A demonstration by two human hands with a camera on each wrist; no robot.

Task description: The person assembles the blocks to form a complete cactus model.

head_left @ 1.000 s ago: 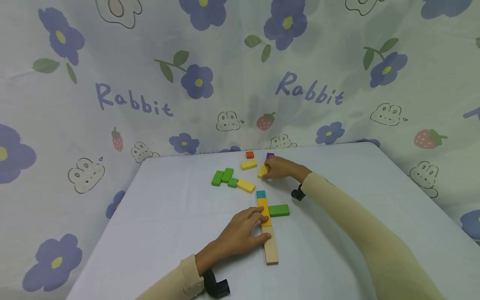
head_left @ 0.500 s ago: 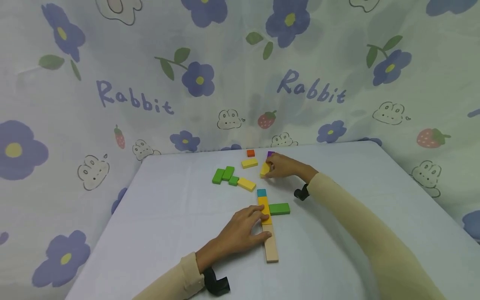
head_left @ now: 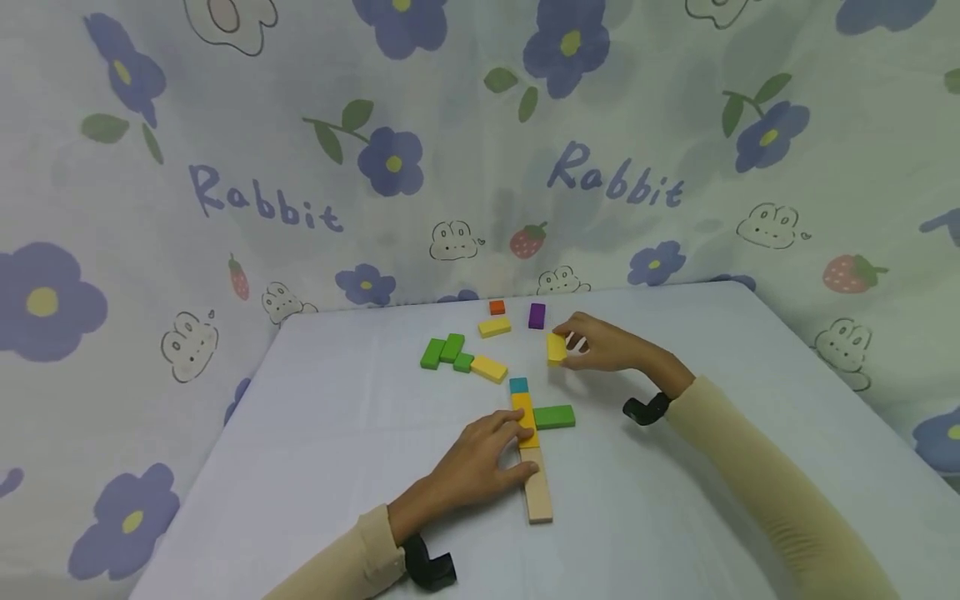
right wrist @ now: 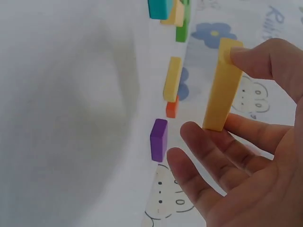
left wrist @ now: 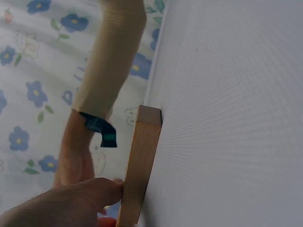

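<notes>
In the head view my right hand (head_left: pixel 603 343) pinches a yellow block (head_left: pixel 556 350) between thumb and fingertips, held up off the table. The right wrist view shows the yellow block (right wrist: pixel 223 87) with the thumb on one end and the fingers at the other. My left hand (head_left: pixel 480 467) rests on a row of blocks: its fingers lie on an orange-yellow block (head_left: pixel 528 440) and its thumb touches a plain wooden block (head_left: pixel 537 500). A teal block (head_left: pixel 519 385) caps the row's far end. From the row's right side a green block (head_left: pixel 554 417) sticks out.
Farther back lie a purple block (head_left: pixel 537 316), a red-orange block (head_left: pixel 497 307) and a yellow block (head_left: pixel 494 327). Left of them, several green blocks (head_left: pixel 452 347) and another yellow block (head_left: pixel 489 369) touch in a cluster. A patterned cloth (head_left: pixel 480 167) hangs behind the white table (head_left: pixel 330 467).
My right hand has lifted the yellow block and carried it to the right and nearer, uncovering the purple block. The left hand has stayed on the row.
</notes>
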